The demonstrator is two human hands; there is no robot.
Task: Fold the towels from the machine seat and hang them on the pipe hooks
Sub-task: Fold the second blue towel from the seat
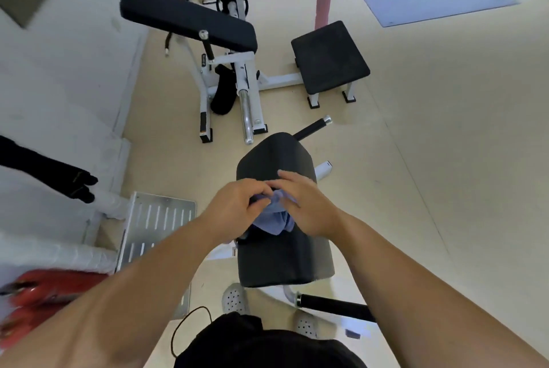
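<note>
Step in hand, as I judge it: folding. To do it well, I should locate two adjacent corners, draw them apart until the cloth hangs flat, then bring edge to edge. I should work over the pad so nothing trails to the floor.

The towel (271, 219) is a bunched blue wad over the black machine seat (285, 263); whether it rests on the pad I cannot tell. My left hand (237, 208) curls its fingers round the wad's left side. My right hand (307, 204) pinches the right side. The hands are close together, fingertips nearly meeting above the cloth.
</note>
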